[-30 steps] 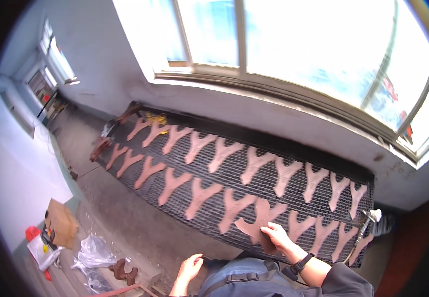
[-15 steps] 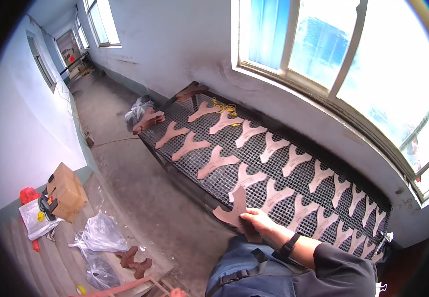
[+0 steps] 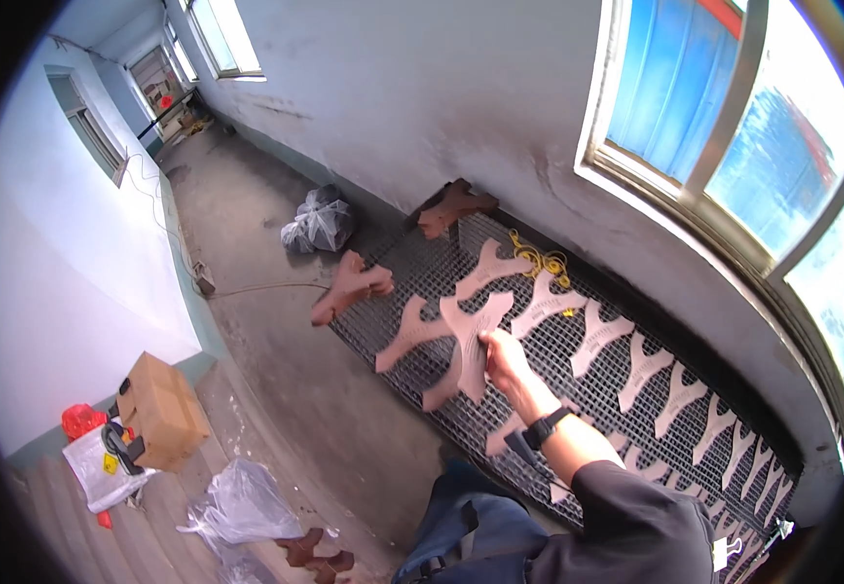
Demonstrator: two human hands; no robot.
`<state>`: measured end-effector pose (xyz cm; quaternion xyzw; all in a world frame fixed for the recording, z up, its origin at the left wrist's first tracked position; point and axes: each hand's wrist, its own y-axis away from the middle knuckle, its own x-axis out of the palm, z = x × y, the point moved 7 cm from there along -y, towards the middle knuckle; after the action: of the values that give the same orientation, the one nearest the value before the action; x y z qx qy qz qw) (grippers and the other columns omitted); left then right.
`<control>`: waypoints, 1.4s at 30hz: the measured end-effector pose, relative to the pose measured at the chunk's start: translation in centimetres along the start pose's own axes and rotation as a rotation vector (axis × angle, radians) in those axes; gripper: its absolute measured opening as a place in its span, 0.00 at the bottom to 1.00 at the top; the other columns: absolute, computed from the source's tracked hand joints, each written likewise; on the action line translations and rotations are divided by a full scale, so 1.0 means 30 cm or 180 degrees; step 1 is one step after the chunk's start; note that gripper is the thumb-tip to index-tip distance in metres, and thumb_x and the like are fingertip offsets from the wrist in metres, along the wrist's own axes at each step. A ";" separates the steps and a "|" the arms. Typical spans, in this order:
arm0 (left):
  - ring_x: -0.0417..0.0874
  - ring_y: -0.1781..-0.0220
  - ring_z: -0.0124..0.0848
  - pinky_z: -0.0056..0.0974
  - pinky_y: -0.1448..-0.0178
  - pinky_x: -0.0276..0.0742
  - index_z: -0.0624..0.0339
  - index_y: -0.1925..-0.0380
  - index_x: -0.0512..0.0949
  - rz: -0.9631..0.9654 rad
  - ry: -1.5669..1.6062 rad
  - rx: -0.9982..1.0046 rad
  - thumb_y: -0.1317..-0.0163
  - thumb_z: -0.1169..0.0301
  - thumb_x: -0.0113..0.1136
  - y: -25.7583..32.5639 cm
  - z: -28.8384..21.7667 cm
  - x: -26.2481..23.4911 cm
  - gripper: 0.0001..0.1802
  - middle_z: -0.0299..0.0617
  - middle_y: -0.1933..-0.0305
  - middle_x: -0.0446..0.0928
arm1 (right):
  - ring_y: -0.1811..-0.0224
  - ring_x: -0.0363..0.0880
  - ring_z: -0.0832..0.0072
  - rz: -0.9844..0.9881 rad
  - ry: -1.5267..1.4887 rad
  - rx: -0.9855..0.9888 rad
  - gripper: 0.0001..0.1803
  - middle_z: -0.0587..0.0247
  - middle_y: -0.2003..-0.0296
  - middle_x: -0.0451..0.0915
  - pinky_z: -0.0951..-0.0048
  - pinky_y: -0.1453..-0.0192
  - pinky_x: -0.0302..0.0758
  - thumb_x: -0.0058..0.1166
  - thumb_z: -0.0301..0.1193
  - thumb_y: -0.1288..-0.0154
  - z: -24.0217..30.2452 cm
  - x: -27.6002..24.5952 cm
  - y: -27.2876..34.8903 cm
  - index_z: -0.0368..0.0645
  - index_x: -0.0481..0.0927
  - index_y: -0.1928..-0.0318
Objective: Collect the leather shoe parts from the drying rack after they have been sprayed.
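My right hand (image 3: 506,362), with a dark strap on its wrist, reaches out over a black mesh rack (image 3: 422,277). Closed around the edge of a light brown Y-shaped leather piece (image 3: 468,331), it holds the piece above others of its kind. Similar Y-shaped pieces lie spread in rows on the mesh, among them one (image 3: 410,336) just left of the held piece. Darker brown pieces form a stack (image 3: 352,288) at the rack's far left corner. Another dark stack (image 3: 453,207) sits at the corner by the wall. My left hand is out of view.
Yellow cord (image 3: 544,263) lies on the rack's wall side, below a window (image 3: 675,97). Beyond the rack a clear plastic bag (image 3: 319,222) rests on the floor. On the steps at left are a cardboard box (image 3: 161,414), another plastic bag (image 3: 243,504) and dark brown pieces (image 3: 315,555).
My right hand has carried the leather piece away from my body to the far left part of the rack. The view has shifted toward that end.
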<state>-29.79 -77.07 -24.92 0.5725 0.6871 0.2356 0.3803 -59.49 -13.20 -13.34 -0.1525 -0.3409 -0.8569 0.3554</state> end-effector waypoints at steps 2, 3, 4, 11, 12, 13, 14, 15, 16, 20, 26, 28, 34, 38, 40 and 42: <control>0.84 0.50 0.35 0.42 0.52 0.81 0.63 0.42 0.78 -0.0143 0.0147 0.0039 0.24 0.62 0.54 -0.004 -0.123 -0.041 0.19 0.46 0.47 0.81 | 0.85 0.65 0.79 0.0126 -0.0021 -0.0296 0.11 0.78 0.84 0.68 0.74 0.78 0.65 0.57 0.31 0.33 0.132 0.119 -0.199 0.56 0.74 0.74; 0.84 0.49 0.35 0.42 0.51 0.81 0.63 0.42 0.78 -0.0235 0.0259 0.0096 0.24 0.62 0.54 -0.001 -0.175 -0.081 0.19 0.46 0.46 0.81 | 0.84 0.66 0.80 -0.0023 -0.0060 -0.0397 0.11 0.78 0.84 0.68 0.74 0.78 0.65 0.57 0.31 0.33 0.187 0.164 -0.296 0.56 0.74 0.74; 0.84 0.48 0.35 0.42 0.50 0.81 0.63 0.42 0.78 -0.0260 0.0325 0.0185 0.24 0.61 0.54 -0.012 -0.229 -0.105 0.19 0.46 0.45 0.81 | 0.83 0.65 0.81 -0.0008 -0.0288 -0.0449 0.11 0.79 0.83 0.68 0.75 0.78 0.64 0.57 0.31 0.33 0.241 0.227 -0.397 0.56 0.74 0.74; 0.83 0.53 0.32 0.39 0.51 0.80 0.58 0.36 0.77 0.0172 -0.0691 0.0862 0.23 0.61 0.54 -0.253 -0.495 -0.092 0.21 0.43 0.44 0.81 | 0.66 0.77 0.77 -0.0348 -0.0016 -0.0158 0.08 0.71 0.66 0.77 0.68 0.68 0.81 0.56 0.35 0.31 0.377 0.462 -0.819 0.48 0.79 0.56; 0.82 0.55 0.31 0.37 0.53 0.79 0.56 0.34 0.76 0.0156 -0.0980 0.0772 0.23 0.60 0.54 -0.287 -0.508 -0.078 0.22 0.42 0.43 0.80 | 0.62 0.79 0.75 -0.0134 0.0560 -0.0319 0.12 0.68 0.60 0.77 0.66 0.63 0.84 0.55 0.36 0.30 0.354 0.486 -0.807 0.46 0.79 0.50; 0.82 0.54 0.31 0.37 0.52 0.80 0.56 0.35 0.76 0.0177 -0.1099 0.0639 0.23 0.60 0.54 -0.323 -0.518 -0.055 0.22 0.42 0.44 0.80 | 0.58 0.79 0.74 0.0118 0.0739 -0.0458 0.15 0.68 0.58 0.78 0.65 0.60 0.84 0.56 0.37 0.29 0.315 0.507 -0.777 0.44 0.79 0.47; 0.82 0.54 0.31 0.37 0.52 0.80 0.57 0.35 0.76 0.0231 -0.1134 0.0569 0.23 0.61 0.54 -0.367 -0.542 -0.020 0.22 0.42 0.44 0.81 | 0.55 0.80 0.74 0.0260 0.0859 -0.0482 0.18 0.67 0.55 0.80 0.63 0.55 0.84 0.56 0.36 0.28 0.267 0.512 -0.736 0.45 0.78 0.42; 0.83 0.54 0.32 0.38 0.51 0.80 0.57 0.35 0.76 0.0300 -0.1151 0.0514 0.23 0.61 0.54 -0.411 -0.573 0.022 0.21 0.42 0.44 0.81 | 0.59 0.80 0.78 0.0191 0.0771 -0.0511 0.14 0.68 0.60 0.81 0.70 0.62 0.81 0.54 0.35 0.30 0.214 0.507 -0.689 0.48 0.82 0.48; 0.83 0.54 0.32 0.38 0.51 0.80 0.58 0.36 0.76 0.0384 -0.1188 0.0515 0.23 0.61 0.53 -0.454 -0.619 0.065 0.21 0.43 0.45 0.81 | 0.58 0.81 0.77 0.0428 0.1054 -0.0207 0.17 0.69 0.58 0.83 0.70 0.60 0.82 0.55 0.37 0.29 0.170 0.491 -0.645 0.47 0.81 0.43; 0.84 0.52 0.33 0.39 0.49 0.81 0.61 0.37 0.76 0.0915 -0.1513 0.0742 0.23 0.63 0.53 -0.618 -0.873 0.245 0.21 0.44 0.47 0.82 | 0.51 0.85 0.77 0.0561 0.1311 0.0142 0.17 0.67 0.51 0.84 0.68 0.50 0.83 0.53 0.34 0.25 0.134 0.359 -0.453 0.44 0.80 0.41; 0.86 0.51 0.34 0.40 0.46 0.82 0.65 0.39 0.77 0.1852 -0.2115 0.1739 0.22 0.64 0.52 -0.775 -1.452 0.445 0.20 0.45 0.49 0.84 | 0.60 0.86 0.78 -0.0774 0.0862 -0.0456 0.14 0.63 0.57 0.84 0.76 0.55 0.84 0.51 0.33 0.23 0.304 -0.015 -0.059 0.42 0.81 0.44; 0.86 0.51 0.34 0.39 0.46 0.82 0.66 0.39 0.77 0.1949 -0.1976 0.2310 0.22 0.66 0.52 -0.820 -1.750 0.607 0.19 0.46 0.51 0.85 | 0.62 0.85 0.80 -0.1669 0.0639 -0.0640 0.13 0.65 0.60 0.83 0.79 0.57 0.83 0.54 0.35 0.25 0.323 -0.125 0.128 0.43 0.82 0.47; 0.81 0.58 0.27 0.31 0.52 0.80 0.65 0.41 0.76 0.2792 -0.1692 0.3648 0.25 0.75 0.52 -0.738 -2.459 1.325 0.16 0.40 0.53 0.80 | 0.70 0.81 0.80 -0.2213 0.1347 -0.1324 0.13 0.67 0.69 0.83 0.76 0.62 0.79 0.54 0.29 0.30 0.085 -0.114 0.567 0.38 0.82 0.49; 0.83 0.42 0.35 0.39 0.36 0.79 0.68 0.40 0.76 0.3172 -0.2167 0.4505 0.28 0.76 0.56 -0.578 -2.576 1.749 0.18 0.48 0.41 0.80 | 0.66 0.81 0.79 -0.2264 0.1214 -0.0648 0.12 0.66 0.67 0.84 0.75 0.59 0.80 0.53 0.27 0.29 -0.289 -0.025 0.682 0.38 0.84 0.50; 0.82 0.39 0.43 0.41 0.35 0.78 0.64 0.36 0.74 0.3079 -0.2799 0.5194 0.34 0.73 0.62 -0.532 -2.574 1.960 0.26 0.53 0.37 0.76 | 0.63 0.85 0.75 -0.2507 0.1962 -0.0217 0.13 0.63 0.63 0.86 0.72 0.55 0.81 0.56 0.30 0.31 -0.425 0.025 0.755 0.40 0.85 0.50; 0.72 0.30 0.53 0.48 0.26 0.68 0.61 0.31 0.68 0.2906 -0.3098 0.5394 0.37 0.71 0.63 -0.540 -2.578 2.185 0.33 0.58 0.32 0.71 | 0.58 0.87 0.68 -0.2658 0.2685 0.0009 0.14 0.58 0.59 0.87 0.67 0.50 0.82 0.59 0.34 0.34 -0.505 0.102 0.837 0.43 0.86 0.51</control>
<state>-104.52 -8.88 -7.41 0.8838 0.1230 -0.4502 -0.0313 -44.00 -38.17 -10.78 0.3488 -0.2024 -0.9103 0.0932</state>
